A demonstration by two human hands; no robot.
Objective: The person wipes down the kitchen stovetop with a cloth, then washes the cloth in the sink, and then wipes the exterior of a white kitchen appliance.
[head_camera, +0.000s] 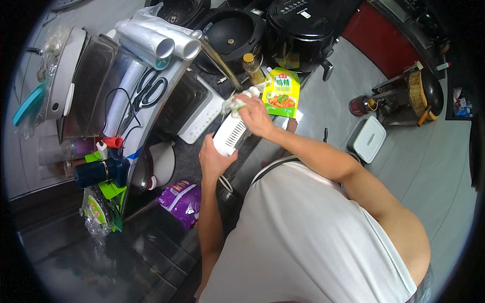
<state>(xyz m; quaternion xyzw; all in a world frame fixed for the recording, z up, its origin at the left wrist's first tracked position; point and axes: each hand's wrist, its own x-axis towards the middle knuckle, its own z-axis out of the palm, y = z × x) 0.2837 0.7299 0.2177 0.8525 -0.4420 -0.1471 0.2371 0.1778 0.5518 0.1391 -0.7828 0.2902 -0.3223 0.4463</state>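
Observation:
My left hand (216, 157) grips the near end of a white plastic appliance (229, 136) with a row of dark vent slots. It is held above the edge of a dark countertop (189, 163). A crumpled white-and-green cloth (232, 105) is under the fingers of my right hand (255, 115), pressed against the far end of the appliance. Part of that end is hidden by the hand and cloth. Just beyond are small white round items (252, 91), a yellow-green seasoning pouch (282, 92) and a yellow-capped bottle (253, 69).
A black pressure cooker (297, 34) and an open black pot (231, 30) stand at the back. To the left, a shelf (151, 127) carries film rolls (147, 38) and black-handled scissors (153, 91). Under it sit a white control panel (202, 113) and a purple bag (182, 202).

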